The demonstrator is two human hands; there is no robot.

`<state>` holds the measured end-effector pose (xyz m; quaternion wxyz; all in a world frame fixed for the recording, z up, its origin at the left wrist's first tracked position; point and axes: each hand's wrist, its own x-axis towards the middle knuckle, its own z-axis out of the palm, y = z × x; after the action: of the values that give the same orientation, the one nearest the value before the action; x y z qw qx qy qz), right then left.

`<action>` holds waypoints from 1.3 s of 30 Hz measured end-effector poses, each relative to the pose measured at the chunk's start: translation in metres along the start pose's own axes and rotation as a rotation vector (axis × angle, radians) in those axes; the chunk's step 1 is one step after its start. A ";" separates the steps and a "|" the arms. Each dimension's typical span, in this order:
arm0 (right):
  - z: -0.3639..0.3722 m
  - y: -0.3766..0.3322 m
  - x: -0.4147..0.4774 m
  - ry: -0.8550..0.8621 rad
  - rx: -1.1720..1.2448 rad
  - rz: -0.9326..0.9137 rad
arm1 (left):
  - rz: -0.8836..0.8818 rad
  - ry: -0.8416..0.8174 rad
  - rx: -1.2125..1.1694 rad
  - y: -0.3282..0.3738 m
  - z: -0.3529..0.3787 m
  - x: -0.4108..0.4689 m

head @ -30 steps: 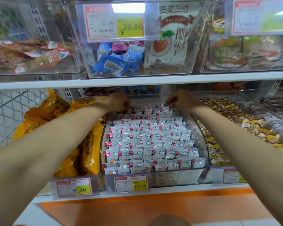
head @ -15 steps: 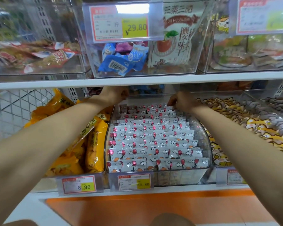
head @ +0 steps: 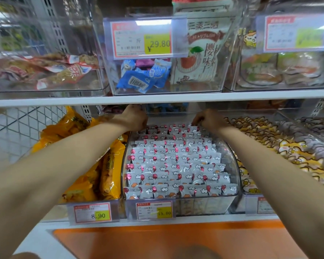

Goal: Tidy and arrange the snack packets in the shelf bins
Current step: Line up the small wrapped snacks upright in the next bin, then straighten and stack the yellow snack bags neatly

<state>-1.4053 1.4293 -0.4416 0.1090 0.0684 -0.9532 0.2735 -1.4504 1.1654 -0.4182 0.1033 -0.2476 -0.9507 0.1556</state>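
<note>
Clear plastic forms the curved-front bin [head: 234, 176] at the middle of the lower shelf, and it is filled with tidy rows of small white snack packets [head: 176, 165] printed with red balloons and clouds. Both bare arms are stretched to the far end of this bin, just under the white edge of the upper shelf [head: 157, 99]. The left hand [head: 134, 118] is curled at the far left corner, its fingers hidden behind the knuckles, so whether anything is gripped cannot be told. The right hand [head: 207, 119] is bent over the far right rows, its fingertips pinched against the top edges of the rearmost packets; a firm hold on one packet cannot be confirmed. A price tag reading 15.80 [head: 154, 211] is fixed to the near face of the bin. Yellow snack bags [head: 108, 171] are stacked in the compartment to the left, above a tag reading 8.90 [head: 93, 214]. Yellow cartoon-printed packets [head: 288, 152] lie in the bin to the right. On the upper shelf, blue wrapped sweets [head: 138, 81] are seen in a clear bin beneath a tag reading 29.80 [head: 143, 41].
</note>
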 end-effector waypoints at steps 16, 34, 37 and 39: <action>-0.020 -0.071 -0.167 -0.244 -0.193 -0.314 | 0.402 -0.087 -0.398 0.062 -0.043 -0.165; 0.013 -0.105 -0.179 -0.190 -0.447 -0.119 | 0.180 0.035 -0.401 0.099 -0.033 -0.171; 0.009 -0.112 -0.175 -0.203 -0.449 -0.067 | 0.173 0.030 -0.424 0.096 -0.032 -0.175; 0.008 -0.118 -0.172 -0.184 -0.417 -0.053 | 0.141 0.008 -0.501 0.089 -0.030 -0.179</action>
<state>-1.2175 1.3373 -0.4309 0.0407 0.0941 -0.9929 0.0604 -1.2500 1.1565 -0.4429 0.0314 -0.3317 -0.9396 -0.0788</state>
